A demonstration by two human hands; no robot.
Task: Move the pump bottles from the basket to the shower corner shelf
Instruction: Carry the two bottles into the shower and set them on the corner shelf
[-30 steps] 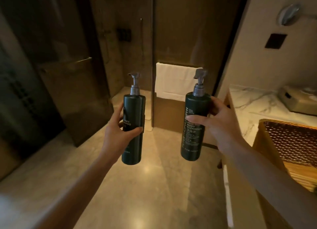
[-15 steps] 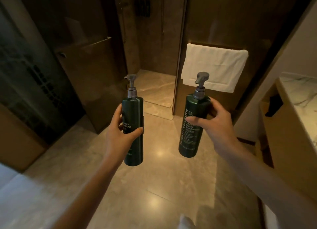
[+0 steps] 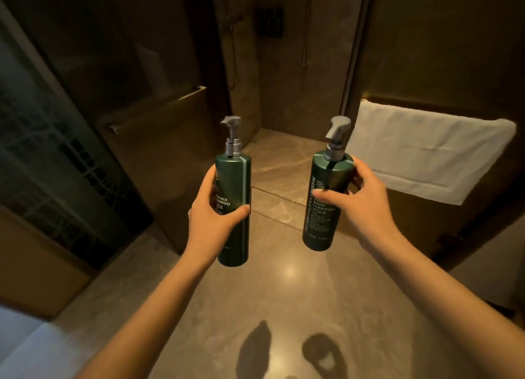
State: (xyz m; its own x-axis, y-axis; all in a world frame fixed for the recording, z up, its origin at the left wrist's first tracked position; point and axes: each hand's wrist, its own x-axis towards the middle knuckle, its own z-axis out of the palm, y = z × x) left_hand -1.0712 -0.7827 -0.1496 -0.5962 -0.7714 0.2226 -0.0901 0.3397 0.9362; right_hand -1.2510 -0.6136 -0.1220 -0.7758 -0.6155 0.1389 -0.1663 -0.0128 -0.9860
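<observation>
Shower stall (image 3: pixel 272 100) nearer — bottles (image 3: pixel 233 208) unchanged in hands (image 3: pixel 211 216).

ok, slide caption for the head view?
Left hand and right hand carry green pump bottles toward the open shower.

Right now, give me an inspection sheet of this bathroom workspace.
Surface: glossy stone floor, bare apart from shadows.
Job's things: shampoo bottle and body cleanser bottle, both upright, carried; basket and corner shelf not made out.
Clutter: nothing seen.
Grippers: left hand wrapped around the shampoo bottle; right hand gripping the body cleanser bottle.
Cables: nothing seen.
Surroundings: open shower stall ahead, white towel hanging right, glass door left.
</observation>
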